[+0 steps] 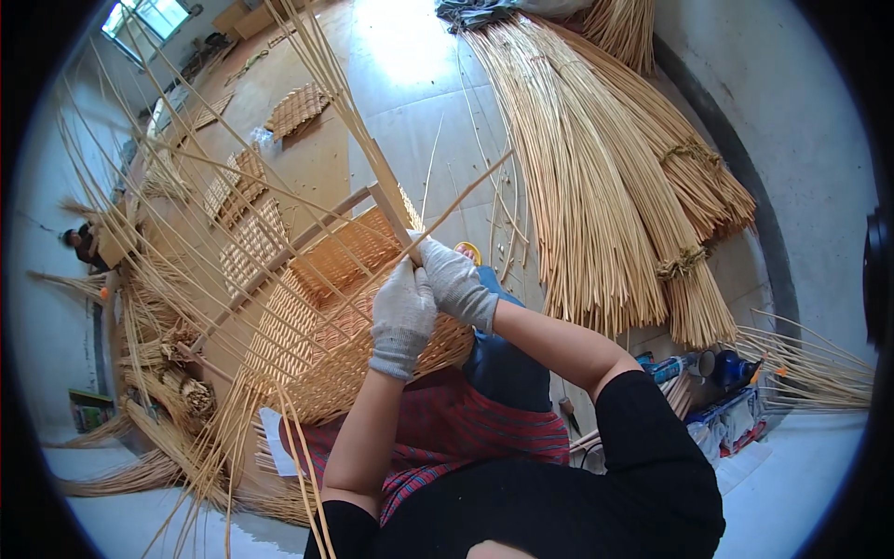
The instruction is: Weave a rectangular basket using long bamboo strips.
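Observation:
A wicker basket (312, 340), woven from pale tan rods, rests against my lap with long loose rods fanning out from it to the left. A wooden frame (270, 270) stands along its rim. Both my hands wear pale knitted gloves and meet at the frame's near right corner. My left hand (402, 312) is closed on a willow rod (466, 193) that sticks out to the upper right. My right hand (453, 279) is closed beside it, pinching the same rod close to the corner. The fingertips are partly hidden.
Large bundles of rods (596, 186) lie on the floor at the right. Woven panels (250, 186) are scattered at the far left, with more rod bundles (177, 387) below them. Bottles and a box (731, 419) stand near my right elbow. Another person (84, 244) sits at the far left.

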Available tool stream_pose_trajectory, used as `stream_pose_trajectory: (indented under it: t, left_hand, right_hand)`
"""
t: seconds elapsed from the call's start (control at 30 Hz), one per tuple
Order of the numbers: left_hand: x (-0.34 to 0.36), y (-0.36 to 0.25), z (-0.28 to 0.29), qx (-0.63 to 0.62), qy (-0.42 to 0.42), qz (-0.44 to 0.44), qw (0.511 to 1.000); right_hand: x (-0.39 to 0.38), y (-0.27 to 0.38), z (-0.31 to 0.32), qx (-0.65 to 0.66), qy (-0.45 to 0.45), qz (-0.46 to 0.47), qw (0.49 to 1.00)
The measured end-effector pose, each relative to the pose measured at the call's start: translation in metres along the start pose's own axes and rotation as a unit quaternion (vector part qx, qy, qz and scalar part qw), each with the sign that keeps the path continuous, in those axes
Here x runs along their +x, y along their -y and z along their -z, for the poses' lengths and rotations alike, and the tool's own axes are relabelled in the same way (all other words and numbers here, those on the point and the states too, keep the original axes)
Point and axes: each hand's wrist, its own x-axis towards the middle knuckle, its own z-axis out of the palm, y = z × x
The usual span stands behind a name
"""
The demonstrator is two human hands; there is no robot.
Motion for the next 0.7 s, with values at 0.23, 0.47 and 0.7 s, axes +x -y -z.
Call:
stream_pose_trajectory:
  t: [0.23,0.47,0.7]
  left_hand:
    - [0.002,0.018,-0.011,-0.091,-0.006,-0.036,0.995]
    - [-0.006,0.035,-0.032,-0.122,-0.053,-0.033,0.991]
    - [-0.012,0.03,-0.03,-0.041,-0.058,-0.01,0.997]
  right_hand:
    - [0.068,-0.002,0.066,-0.123,0.38,0.072,0.914]
    - [0.119,-0.001,0.05,0.039,0.285,0.145,0.947]
    - [0.13,-0.12,-0.028,0.494,0.08,-0.136,0.855]
